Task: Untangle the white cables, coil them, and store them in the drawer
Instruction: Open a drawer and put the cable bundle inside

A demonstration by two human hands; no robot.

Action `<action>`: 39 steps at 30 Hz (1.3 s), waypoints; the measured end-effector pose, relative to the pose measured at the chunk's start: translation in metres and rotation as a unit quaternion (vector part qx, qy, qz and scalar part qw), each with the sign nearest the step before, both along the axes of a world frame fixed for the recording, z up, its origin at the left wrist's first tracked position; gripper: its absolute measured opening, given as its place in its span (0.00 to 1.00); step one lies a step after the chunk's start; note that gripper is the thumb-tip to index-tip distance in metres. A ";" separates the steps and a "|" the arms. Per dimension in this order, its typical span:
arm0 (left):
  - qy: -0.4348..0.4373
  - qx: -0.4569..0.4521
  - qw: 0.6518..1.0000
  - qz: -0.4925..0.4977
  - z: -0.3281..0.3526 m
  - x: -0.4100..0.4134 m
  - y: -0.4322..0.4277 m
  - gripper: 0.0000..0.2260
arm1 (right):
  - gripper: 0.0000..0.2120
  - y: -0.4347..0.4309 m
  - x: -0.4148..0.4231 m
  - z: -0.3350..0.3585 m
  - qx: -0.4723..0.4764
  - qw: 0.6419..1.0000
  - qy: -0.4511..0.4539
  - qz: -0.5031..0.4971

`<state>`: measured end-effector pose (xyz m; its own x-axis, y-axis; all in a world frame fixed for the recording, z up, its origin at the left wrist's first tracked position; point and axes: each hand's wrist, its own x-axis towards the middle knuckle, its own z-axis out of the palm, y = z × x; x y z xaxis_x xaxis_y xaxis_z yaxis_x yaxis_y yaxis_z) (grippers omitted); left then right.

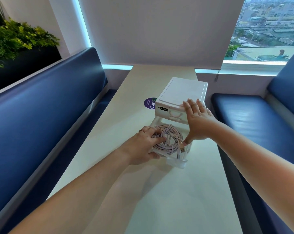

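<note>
White and coiled, the cables (170, 138) lie in the pulled-out drawer (176, 163) on the table (176, 200). The left hand (143, 144) reaches in, fingers curled over the coil, gripping it. The right hand (196, 119) rests flat on the cabinet (180, 90) top, fingers straight and spread.

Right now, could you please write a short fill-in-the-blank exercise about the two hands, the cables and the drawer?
1. The left hand grips the coiled white cables inside the clear drawer, which is pulled ____.
2. The right hand rests flat on the ____ of the white drawer unit.
3. The round sticker on the table is ____.
Missing words: out; top; purple.
</note>
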<state>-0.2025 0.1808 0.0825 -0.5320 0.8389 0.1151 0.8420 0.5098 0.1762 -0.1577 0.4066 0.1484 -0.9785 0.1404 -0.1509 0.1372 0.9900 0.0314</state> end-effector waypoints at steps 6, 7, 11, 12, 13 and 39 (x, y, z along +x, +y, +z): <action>-0.007 0.012 1.000 0.006 0.001 -0.001 0.003 0.29 | 0.70 -0.004 0.002 0.001 -0.006 1.000 -0.009 -0.015; -0.006 0.015 1.000 0.009 0.002 -0.003 0.007 0.29 | 0.68 -0.004 0.002 0.000 -0.004 1.000 -0.004 -0.015; -0.007 0.004 1.000 0.023 0.003 -0.013 0.022 0.29 | 0.60 -0.004 0.004 -0.005 0.005 0.999 0.038 -0.010; -0.008 0.005 1.000 0.026 0.003 -0.016 0.025 0.29 | 0.58 -0.003 0.004 -0.006 0.005 0.999 0.051 -0.007; -0.008 0.006 1.000 0.026 0.002 -0.020 0.026 0.29 | 0.56 -0.002 0.004 -0.008 0.007 0.998 0.063 -0.004; 0.105 0.135 0.975 0.145 -0.009 -0.056 0.073 0.50 | 0.53 0.007 0.005 -0.034 -0.008 0.977 0.209 0.032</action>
<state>-0.2586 0.2541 0.0731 -0.6836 0.5805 0.4423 0.7011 0.6907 0.1770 -0.1527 0.4134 0.1143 -0.9618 0.0777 0.2626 0.0723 0.9969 -0.0301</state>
